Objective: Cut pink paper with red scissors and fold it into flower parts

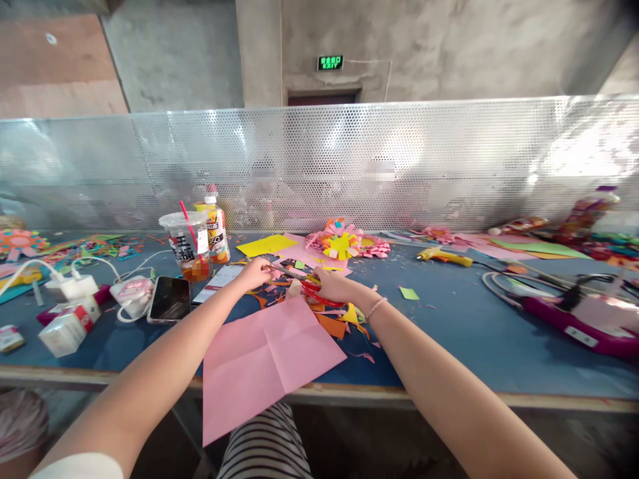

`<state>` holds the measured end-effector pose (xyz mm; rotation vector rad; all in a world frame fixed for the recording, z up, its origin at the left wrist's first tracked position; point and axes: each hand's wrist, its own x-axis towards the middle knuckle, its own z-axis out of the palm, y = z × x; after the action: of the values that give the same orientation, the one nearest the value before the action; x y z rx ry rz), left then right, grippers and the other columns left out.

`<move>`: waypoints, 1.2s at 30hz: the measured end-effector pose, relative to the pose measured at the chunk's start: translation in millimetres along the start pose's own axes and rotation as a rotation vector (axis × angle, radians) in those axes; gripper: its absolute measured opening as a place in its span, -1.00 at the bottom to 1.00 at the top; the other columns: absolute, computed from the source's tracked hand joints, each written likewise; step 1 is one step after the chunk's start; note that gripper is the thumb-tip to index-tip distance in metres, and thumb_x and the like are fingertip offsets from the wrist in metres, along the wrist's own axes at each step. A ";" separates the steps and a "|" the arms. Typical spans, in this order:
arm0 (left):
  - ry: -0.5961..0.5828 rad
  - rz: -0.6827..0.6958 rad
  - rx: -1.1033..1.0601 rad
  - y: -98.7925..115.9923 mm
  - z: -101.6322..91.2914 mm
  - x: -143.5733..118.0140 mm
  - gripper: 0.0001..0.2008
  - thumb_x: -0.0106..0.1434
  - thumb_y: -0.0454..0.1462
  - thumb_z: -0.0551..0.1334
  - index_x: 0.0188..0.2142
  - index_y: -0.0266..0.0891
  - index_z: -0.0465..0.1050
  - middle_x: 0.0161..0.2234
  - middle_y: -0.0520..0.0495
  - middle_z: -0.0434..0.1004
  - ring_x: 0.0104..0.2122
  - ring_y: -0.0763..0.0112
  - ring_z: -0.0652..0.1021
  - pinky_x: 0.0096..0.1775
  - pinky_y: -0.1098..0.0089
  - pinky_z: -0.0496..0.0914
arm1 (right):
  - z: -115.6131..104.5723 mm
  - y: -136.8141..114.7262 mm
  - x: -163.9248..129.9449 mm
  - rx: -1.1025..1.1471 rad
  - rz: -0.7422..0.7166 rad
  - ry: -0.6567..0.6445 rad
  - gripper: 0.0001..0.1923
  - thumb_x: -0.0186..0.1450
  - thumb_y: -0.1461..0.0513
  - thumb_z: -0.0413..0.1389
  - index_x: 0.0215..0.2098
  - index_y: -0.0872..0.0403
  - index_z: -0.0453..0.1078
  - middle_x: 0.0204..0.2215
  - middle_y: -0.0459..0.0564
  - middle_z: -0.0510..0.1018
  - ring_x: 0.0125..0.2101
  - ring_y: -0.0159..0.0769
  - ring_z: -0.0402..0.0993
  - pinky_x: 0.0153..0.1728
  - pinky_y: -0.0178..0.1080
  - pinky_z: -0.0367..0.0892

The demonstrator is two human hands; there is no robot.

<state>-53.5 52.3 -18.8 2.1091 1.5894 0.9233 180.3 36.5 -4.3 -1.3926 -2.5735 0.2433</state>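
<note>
My right hand point(333, 286) is closed around the red handles of a pair of scissors point(315, 295), whose blades point left toward my other hand. The fingers of my left hand point(256, 273) are pinched together by the blade tips; what lies between them is too small to make out. Just below both hands, a creased pink sheet of paper point(269, 352) overhangs the table's front edge. Orange and yellow paper scraps point(331, 326) are scattered under and around the scissors. Behind my hands stands a layered paper flower point(341, 243) in pink, yellow and orange.
To the left are a drink cup point(182, 243) with a red straw, a juice bottle point(217, 229), a phone point(170, 299) and white chargers point(71, 287). Rightward lie a yellow glue gun point(444, 257) and a purple power strip point(574, 326) with cables. A perforated metal screen point(439, 146) backs the table.
</note>
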 end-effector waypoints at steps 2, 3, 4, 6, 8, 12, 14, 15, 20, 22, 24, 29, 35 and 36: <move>-0.008 0.003 -0.016 -0.2 -0.7 -0.2 -0.84 -0.05 -0.27 0.17 -0.45 -0.29 0.44 -0.55 -0.01 0.45 -0.54 0.47 0.42 -0.50 0.50 0.28 | 0.5 0.3 0.1 0.018 -0.005 0.007 -0.60 0.05 0.04 0.07 -0.25 0.13 0.20 -0.37 0.06 0.46 -0.49 -0.33 0.35 -0.59 -0.38 0.06; -0.005 0.003 -0.035 -0.4 -0.7 0.0 -0.83 -0.05 -0.27 0.17 -0.43 -0.29 0.44 -0.55 0.00 0.45 -0.54 0.48 0.42 -0.50 0.50 0.28 | 0.6 0.7 0.6 0.032 -0.004 0.017 -0.60 0.06 0.03 0.06 -0.24 0.13 0.21 -0.36 0.06 0.47 -0.48 -0.33 0.35 -0.59 -0.38 0.07; 0.006 -0.002 -0.059 -0.6 -0.5 0.4 -0.82 -0.05 -0.28 0.18 -0.41 -0.29 0.44 -0.56 0.01 0.44 -0.54 0.49 0.42 -0.49 0.50 0.28 | 0.6 1.4 1.3 0.046 -0.001 0.030 -0.60 0.07 0.03 0.05 -0.24 0.14 0.22 -0.36 0.07 0.47 -0.47 -0.33 0.35 -0.57 -0.38 0.08; 0.039 -0.037 -0.123 -0.5 0.2 1.5 -0.79 -0.05 -0.30 0.18 -0.36 -0.29 0.43 -0.55 0.01 0.44 -0.56 0.50 0.41 -0.51 0.51 0.29 | 0.3 3.4 3.7 0.068 0.011 0.065 -0.61 0.06 0.05 0.07 -0.25 0.14 0.24 -0.34 0.08 0.46 -0.43 -0.31 0.36 -0.54 -0.38 0.11; 0.071 -0.109 -0.212 0.9 0.9 2.2 -0.76 -0.05 -0.32 0.19 -0.32 -0.31 0.40 -0.50 0.00 0.44 -0.58 0.52 0.40 -0.53 0.50 0.30 | -0.6 6.3 6.7 0.101 0.042 0.094 -0.66 0.05 0.12 0.09 -0.26 0.15 0.26 -0.34 0.07 0.47 -0.41 -0.30 0.36 -0.52 -0.38 0.13; 0.090 -0.211 -0.338 5.5 1.3 1.3 -0.75 -0.03 -0.34 0.18 -0.30 -0.34 0.35 -0.43 -0.05 0.44 -0.60 0.54 0.40 -0.55 0.48 0.32 | -5.7 12.4 9.8 0.324 0.055 0.113 -0.76 0.01 0.28 0.11 -0.32 0.15 0.29 -0.42 0.00 0.49 -0.43 -0.35 0.37 -0.50 -0.39 0.18; 0.075 -0.187 -0.323 6.9 1.3 0.3 -0.77 -0.02 -0.32 0.18 -0.30 -0.33 0.36 -0.44 -0.05 0.45 -0.59 0.52 0.42 -0.53 0.47 0.33 | -10.1 13.8 7.9 0.481 0.039 0.139 -0.79 -0.02 0.30 0.12 -0.37 0.15 0.29 -0.47 -0.04 0.48 -0.47 -0.39 0.36 -0.52 -0.40 0.19; 0.062 -0.152 -0.299 7.4 1.4 -0.2 -0.77 -0.02 -0.31 0.19 -0.31 -0.33 0.37 -0.44 -0.05 0.46 -0.55 0.50 0.43 -0.50 0.46 0.34 | -12.6 13.8 6.2 0.562 0.036 0.156 -0.79 -0.02 0.30 0.13 -0.38 0.15 0.29 -0.50 -0.05 0.47 -0.51 -0.42 0.35 -0.55 -0.41 0.19; 0.009 0.102 -0.175 12.9 3.2 -4.7 -0.77 -0.01 -0.22 0.20 -0.34 -0.29 0.42 -0.34 -0.07 0.49 -0.32 0.39 0.48 -0.27 0.41 0.35 | -23.9 9.4 -3.2 0.931 0.019 0.176 -0.75 -0.05 0.28 0.15 -0.40 0.15 0.24 -0.51 -0.07 0.45 -0.70 -0.58 0.19 -0.76 -0.47 0.03; 0.003 0.145 -0.158 17.2 4.7 -7.6 -0.75 0.01 -0.21 0.18 -0.31 -0.28 0.42 -0.29 -0.09 0.49 -0.28 0.37 0.47 -0.23 0.39 0.33 | -27.3 7.9 -5.1 1.017 0.001 0.173 -0.73 -0.07 0.26 0.18 -0.41 0.14 0.24 -0.49 -0.06 0.46 -0.73 -0.61 0.17 -0.80 -0.48 -0.01; -0.032 0.144 -0.132 21.1 6.6 -10.7 -0.73 0.01 -0.21 0.17 -0.28 -0.28 0.43 -0.30 -0.09 0.49 -0.31 0.37 0.48 -0.25 0.38 0.34 | -30.7 8.1 -6.3 1.073 -0.006 0.187 -0.71 -0.08 0.25 0.19 -0.40 0.13 0.24 -0.51 -0.08 0.45 -0.74 -0.61 0.16 -0.81 -0.48 -0.01; -0.137 0.144 -0.198 25.8 11.2 -15.7 -0.71 -0.01 -0.25 0.17 -0.27 -0.32 0.41 -0.33 -0.11 0.51 -0.35 0.40 0.49 -0.27 0.40 0.35 | -39.0 19.6 -7.7 1.178 -0.027 0.319 -0.72 -0.08 0.22 0.20 -0.44 0.09 0.21 -0.74 -0.25 0.26 -0.78 -0.59 0.10 -0.80 -0.47 -0.01; -0.043 0.155 -0.068 21.2 9.7 -12.2 -0.75 0.04 -0.21 0.12 -0.32 -0.30 0.44 -0.34 -0.09 0.52 -0.35 0.39 0.49 -0.28 0.40 0.34 | -46.2 38.5 -6.4 1.395 -0.092 0.617 -0.70 -0.05 0.15 0.18 -0.47 0.03 0.12 -0.69 -0.25 0.18 -0.74 -0.59 0.04 -0.77 -0.47 -0.03; -0.019 0.163 -0.037 19.4 9.3 -11.2 -0.75 0.05 -0.21 0.11 -0.33 -0.30 0.44 -0.35 -0.10 0.52 -0.36 0.39 0.49 -0.28 0.40 0.34 | -48.3 39.7 -6.9 1.424 -0.093 0.650 -0.69 -0.04 0.12 0.16 -0.48 0.03 0.11 -0.66 -0.24 0.19 -0.73 -0.59 0.03 -0.77 -0.47 -0.04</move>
<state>-35.1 36.6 -16.8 2.2407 1.3975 0.9733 228.4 54.5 32.0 -0.5848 -1.2672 1.0867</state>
